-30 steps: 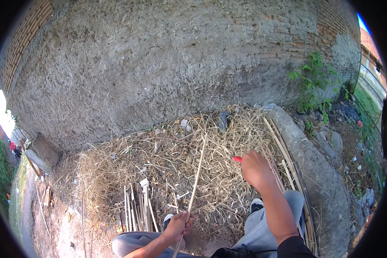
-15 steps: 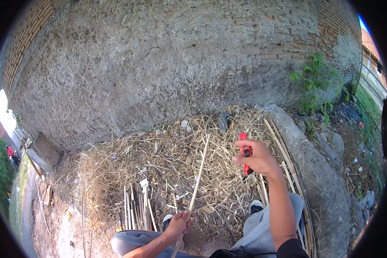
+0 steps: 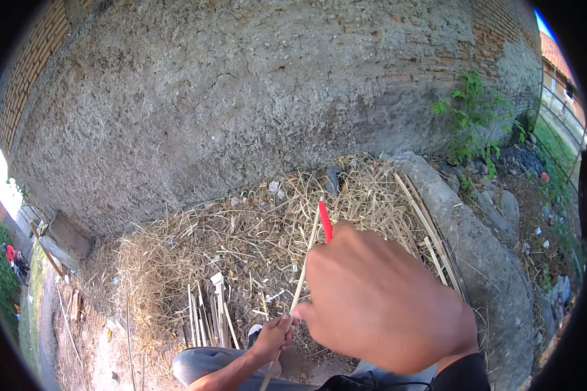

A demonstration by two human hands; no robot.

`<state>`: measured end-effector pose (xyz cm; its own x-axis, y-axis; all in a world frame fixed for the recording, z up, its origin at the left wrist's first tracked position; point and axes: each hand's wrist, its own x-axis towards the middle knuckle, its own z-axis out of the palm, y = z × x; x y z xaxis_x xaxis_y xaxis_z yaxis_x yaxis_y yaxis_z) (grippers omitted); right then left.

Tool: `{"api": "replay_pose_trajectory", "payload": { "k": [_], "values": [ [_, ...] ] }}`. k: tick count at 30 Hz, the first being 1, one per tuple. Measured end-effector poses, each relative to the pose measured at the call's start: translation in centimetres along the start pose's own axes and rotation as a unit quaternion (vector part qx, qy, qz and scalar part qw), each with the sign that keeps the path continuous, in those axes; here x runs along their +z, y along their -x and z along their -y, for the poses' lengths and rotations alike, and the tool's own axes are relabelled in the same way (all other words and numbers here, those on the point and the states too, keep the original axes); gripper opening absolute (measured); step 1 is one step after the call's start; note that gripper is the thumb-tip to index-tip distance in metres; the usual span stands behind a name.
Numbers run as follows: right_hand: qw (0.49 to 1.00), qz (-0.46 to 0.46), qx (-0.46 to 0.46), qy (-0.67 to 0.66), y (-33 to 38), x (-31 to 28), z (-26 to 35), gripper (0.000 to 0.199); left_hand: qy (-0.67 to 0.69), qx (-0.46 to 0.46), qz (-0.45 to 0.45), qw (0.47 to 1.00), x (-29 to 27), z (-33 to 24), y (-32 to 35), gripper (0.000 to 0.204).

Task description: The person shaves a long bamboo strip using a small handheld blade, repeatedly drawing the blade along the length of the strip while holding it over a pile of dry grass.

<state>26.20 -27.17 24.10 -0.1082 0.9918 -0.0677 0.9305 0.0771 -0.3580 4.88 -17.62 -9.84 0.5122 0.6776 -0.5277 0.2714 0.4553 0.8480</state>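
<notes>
The left hand [image 3: 274, 337] grips a thin bamboo strip [image 3: 301, 280]. The right hand [image 3: 381, 303], closed, holds a red-handled tool [image 3: 325, 221] above the straw pile [image 3: 241, 247].

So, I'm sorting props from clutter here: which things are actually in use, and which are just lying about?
In use:
left hand gripping the long thin pale bamboo stick
right hand holding the red-handled tool, its working end hidden

Lying about:
heap of dry yellow straw
bundle of short pale split sticks
long grey concrete kerb
rough grey plastered wall
</notes>
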Motion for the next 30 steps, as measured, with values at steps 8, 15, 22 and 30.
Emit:
{"api": "replay_pose_trajectory", "payload": {
  "k": [8, 15, 22, 30],
  "values": [
    [0.980, -0.048, 0.008, 0.194, 3.7, 0.4, 3.9, 0.006, -0.039, -0.021, -0.001, 0.999, 1.5, -0.3, -1.2, 0.034],
    [0.980, 0.175, -0.006, 0.098, -0.3, 1.2, 2.2, 0.007, 0.032, -0.005, -0.007, 0.999, 4.4, -2.5, -0.9, 0.029],
    [0.970, -0.224, -0.022, 0.090, -4.7, 7.4, -8.9, 0.024, 0.073, -0.051, 0.005, 0.996, 1.5, -2.1, -0.1, 0.031],
    [0.837, -0.234, 0.167, -0.465, -6.9, 23.4, -17.9, 0.029, 0.039, -0.035, 0.038, 0.998, 2.6, -4.4, -0.2, 0.032]
  ]
}}
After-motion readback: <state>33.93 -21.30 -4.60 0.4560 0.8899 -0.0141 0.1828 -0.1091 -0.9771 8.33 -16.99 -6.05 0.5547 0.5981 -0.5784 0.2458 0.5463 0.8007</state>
